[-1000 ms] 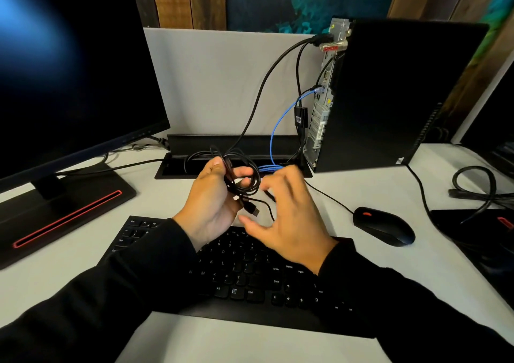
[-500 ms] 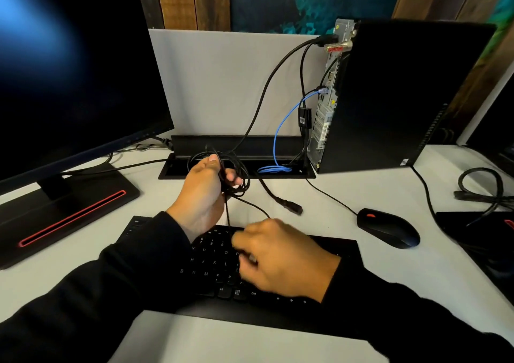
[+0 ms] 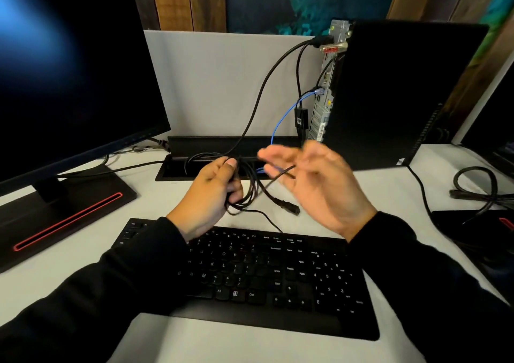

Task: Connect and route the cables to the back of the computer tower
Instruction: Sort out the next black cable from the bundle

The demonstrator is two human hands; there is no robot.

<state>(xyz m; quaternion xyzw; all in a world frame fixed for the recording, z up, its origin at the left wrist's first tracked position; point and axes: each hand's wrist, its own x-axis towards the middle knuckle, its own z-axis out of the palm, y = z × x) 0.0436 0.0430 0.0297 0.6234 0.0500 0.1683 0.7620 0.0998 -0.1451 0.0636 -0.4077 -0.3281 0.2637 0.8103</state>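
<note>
Monitor (image 3: 69, 70), far left, dark on its stand. Left hand (image 3: 207, 195): fingers curled round a bundle of thin black cables (image 3: 247, 193) above the keyboard (image 3: 250, 273). Loose power plug (image 3: 289, 208): lying on the desk, unconnected. Right hand (image 3: 314, 184): blurred, fingers spread (one cable end seemingly across them, grip uncertain). Computer tower (image 3: 403, 92): right, rear ports facing left, blue cable (image 3: 286, 115) plugged in. Risk: tangled loops snagging, tugging seated connectors loose

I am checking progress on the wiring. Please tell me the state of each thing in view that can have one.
Left hand: grips cable bundle.
Right hand: blurred, fingers spread; holding uncertain.
Blue cable: plugged into computer tower.
Top black cable: plugged in.
Loose black plug: unplugged, on the table.
Monitor: dark.
</note>
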